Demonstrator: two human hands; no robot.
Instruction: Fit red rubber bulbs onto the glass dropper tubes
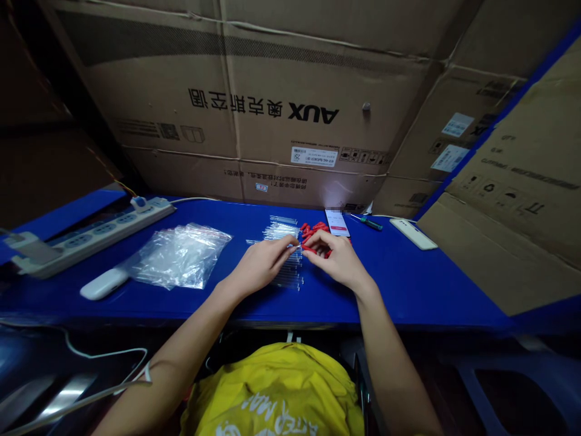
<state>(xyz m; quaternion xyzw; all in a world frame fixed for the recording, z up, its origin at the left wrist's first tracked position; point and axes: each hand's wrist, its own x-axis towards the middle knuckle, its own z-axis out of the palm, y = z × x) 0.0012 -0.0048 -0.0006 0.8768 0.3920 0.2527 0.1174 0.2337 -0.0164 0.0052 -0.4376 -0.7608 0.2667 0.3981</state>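
Note:
My left hand [263, 261] is closed, thumb and forefinger pinching the end of a thin clear tube. The fingertips of my right hand [339, 259] are closed on a small red rubber-looking piece [310, 249], its tip close to the left fingertips. Whether the tube and the red piece touch is too small to tell. A row of thin clear tubes [280, 229] lies behind and beneath my left hand, partly hidden by it. Just beyond my right fingers is a pile of similar red pieces [314, 229], also partly covered.
On the blue tabletop [390, 284] lie clear plastic bags [181, 257], a white rounded device [105, 283] and a power strip [95, 233] at left. A lit phone [337, 223], a green screwdriver [371, 224] and a white phone-like slab [413, 234] lie right. Cardboard [272, 72] walls the back.

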